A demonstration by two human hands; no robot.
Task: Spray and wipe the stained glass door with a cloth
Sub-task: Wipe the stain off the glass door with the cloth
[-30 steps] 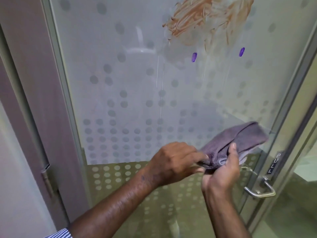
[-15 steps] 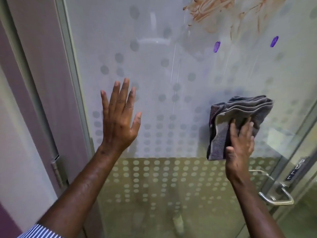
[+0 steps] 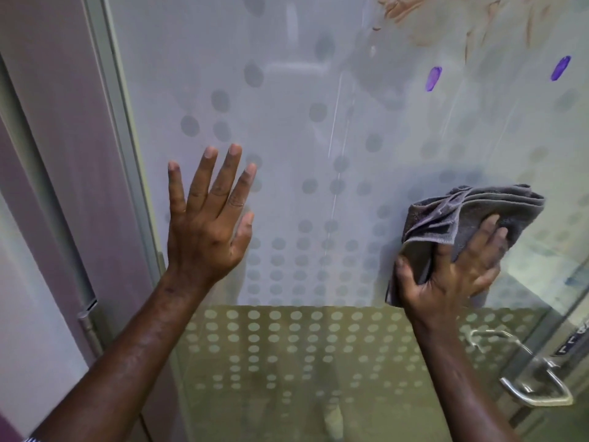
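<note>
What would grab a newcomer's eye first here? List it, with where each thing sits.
First, the brown smear across the top right of the frosted, dotted glass door, with two purple marks just below it. Next, the right hand pressing a folded grey cloth to the glass at mid right, well below the smear. The left hand is spread flat near the door's left edge.
</note>
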